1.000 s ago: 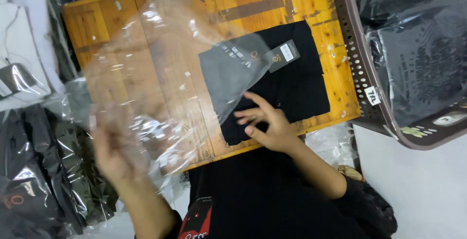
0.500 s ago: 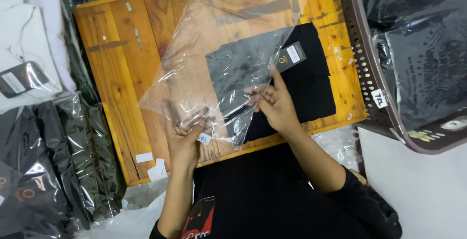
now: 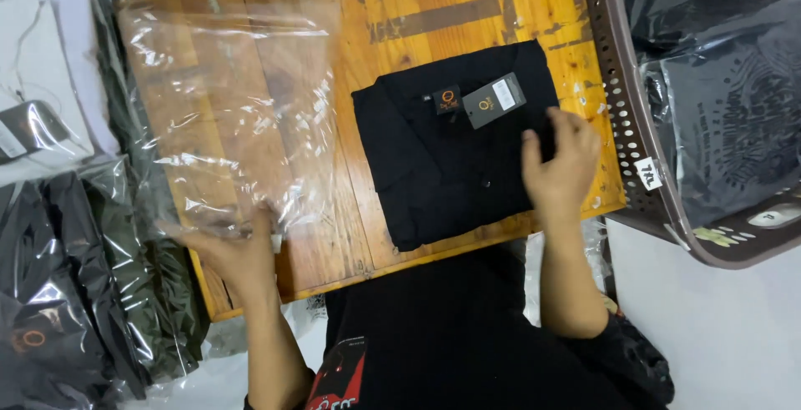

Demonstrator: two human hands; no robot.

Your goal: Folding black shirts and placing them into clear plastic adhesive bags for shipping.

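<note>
A brown perforated basket point(image 3: 622, 110) of bagged clothes stood at three o'clock; more bagged shirts point(image 3: 75, 276) lay at nine.

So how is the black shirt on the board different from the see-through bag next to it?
The black shirt is dark and hides the wood under it; the clear plastic bag lets the wooden board show through. The shirt is folded thick with a grey tag; the bag is thin, crinkly, shiny and empty. The right hand rests on the shirt; the left hand touches the bag. Both lie flat on the board.
</note>
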